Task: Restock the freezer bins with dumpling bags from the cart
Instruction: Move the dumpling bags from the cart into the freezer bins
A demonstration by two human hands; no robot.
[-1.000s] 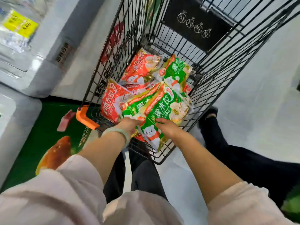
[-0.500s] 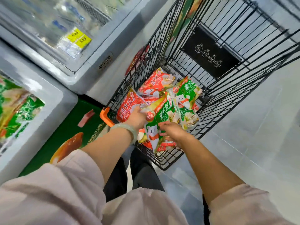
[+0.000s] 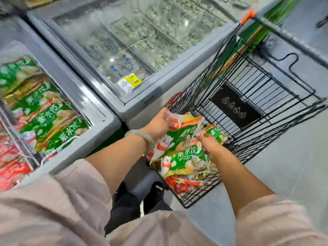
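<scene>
A slip is the main risk: several green dumpling bags are held as one loose stack. The left hand is curled round the top bag's far corner and the right hand is pinched on the stack's right side. Prob. only the outer bags are gripped, so a middle one could slide out, esp. as the film looks slick. The stack is held over the near end of the cart, partly past its wire rim, so a dropped bag would likely land on the floor or btw. cart and freezer. A corner could also be snagged on the wire wall if the stack is swung low. A mix-up is possible too. The open freezer bin at left seems to be split by a wire divider, w/ stocked green bags on the far side and stocked red bags on the near side. The stack could thus be tipped into the wrong section. The bangle on the left wrist could be knocked on the freezer rim. In the cart, red cart bags are seen at the bottom under the lifted stack. The second freezer is covered by a glass lid. Pale goods and yellow price tags are made out through it, but they are too blurred to be named.
</scene>
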